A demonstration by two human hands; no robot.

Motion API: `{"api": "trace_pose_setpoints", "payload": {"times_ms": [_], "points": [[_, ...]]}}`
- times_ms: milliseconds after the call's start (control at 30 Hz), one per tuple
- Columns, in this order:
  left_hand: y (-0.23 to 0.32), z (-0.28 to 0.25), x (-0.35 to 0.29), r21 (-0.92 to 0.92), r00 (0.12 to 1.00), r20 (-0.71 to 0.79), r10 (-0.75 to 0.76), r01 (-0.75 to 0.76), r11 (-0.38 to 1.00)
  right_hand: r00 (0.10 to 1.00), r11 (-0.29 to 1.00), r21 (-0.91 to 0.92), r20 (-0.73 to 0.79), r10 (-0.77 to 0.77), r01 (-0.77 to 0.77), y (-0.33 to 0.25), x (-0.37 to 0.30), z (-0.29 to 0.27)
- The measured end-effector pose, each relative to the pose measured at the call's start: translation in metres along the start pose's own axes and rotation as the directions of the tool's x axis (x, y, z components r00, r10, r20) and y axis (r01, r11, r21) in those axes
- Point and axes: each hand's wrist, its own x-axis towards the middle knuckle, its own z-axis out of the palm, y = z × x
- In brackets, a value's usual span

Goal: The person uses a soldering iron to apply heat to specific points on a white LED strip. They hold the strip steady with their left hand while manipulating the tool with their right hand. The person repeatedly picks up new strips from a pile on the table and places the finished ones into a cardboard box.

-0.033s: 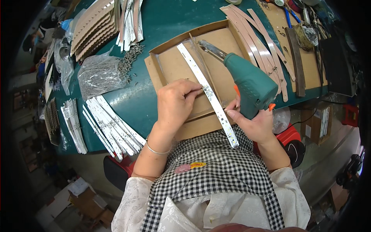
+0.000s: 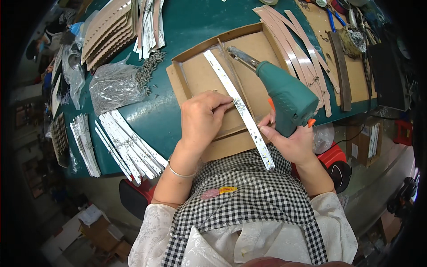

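Green table (image 2: 191,26), white strip (image 2: 241,109) between hands (image 2: 202,118) (image 2: 294,146)

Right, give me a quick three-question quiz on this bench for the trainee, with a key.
1. True or false: the white strip reaches past the near edge of the cardboard tray.
2. Which hand is nearer the green power tool? A) left B) right
3. Fill in: the small grey pieces lie heaped beside a clear plastic ____.

Key:
1. True
2. B, the right hand
3. Bag
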Motion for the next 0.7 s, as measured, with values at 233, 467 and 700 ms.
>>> {"api": "trace_pose_setpoints", "payload": {"times_ms": [233,467,700], "points": [[0.0,0.0,0.002,0.024,0.999,-0.004,0.037,-0.037,0.999,1.0,1.0,-0.003,-0.002,-0.019,0.019,0.011,0.001,0.002],[-0.003,0.003,0.002,-0.004,0.997,0.037,0.073,-0.073,0.997,0.996,0.992,-0.082,0.019,-0.092,0.093,0.016,0.002,0.003],[-0.004,0.005,0.002,0.024,0.988,0.02,0.151,-0.152,0.988,0.998,0.991,-0.118,-0.008,-0.055,0.054,0.019,0.001,0.003]]}}
